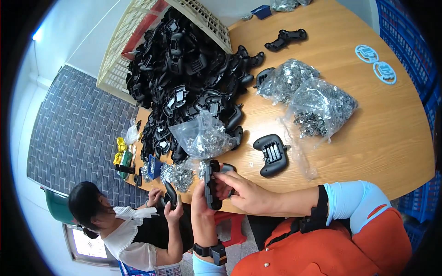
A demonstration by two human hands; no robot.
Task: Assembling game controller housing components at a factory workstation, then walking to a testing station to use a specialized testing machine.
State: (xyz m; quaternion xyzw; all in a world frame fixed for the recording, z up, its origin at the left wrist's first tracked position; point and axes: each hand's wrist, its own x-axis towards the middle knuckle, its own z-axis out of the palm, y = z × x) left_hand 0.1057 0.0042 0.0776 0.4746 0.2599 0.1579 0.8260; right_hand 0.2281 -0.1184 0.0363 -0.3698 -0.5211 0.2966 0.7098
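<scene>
My left hand (200, 201) grips a black game controller (211, 186), held on edge over the near side of the table with its face seen side-on. My right hand (246, 193) reaches in from the right, its index finger stretched out and its tip touching the controller. The other right fingers are partly hidden, and I cannot make out any small part under the fingertip. Just behind my hands lies another dark controller piece (228, 168). To the right, a black controller (271, 155) rests on the table with its compartment exposed, showing several silvery strips inside.
A big heap of black controller shells (184, 60) spills from a tipped cream crate (207, 23). Clear bags of small metal parts (322, 103) sit at mid-table; loose metal parts (179, 177) lie left. A co-worker (133, 225) at left handles a controller. Light-blue cutouts (384, 72) lie far right.
</scene>
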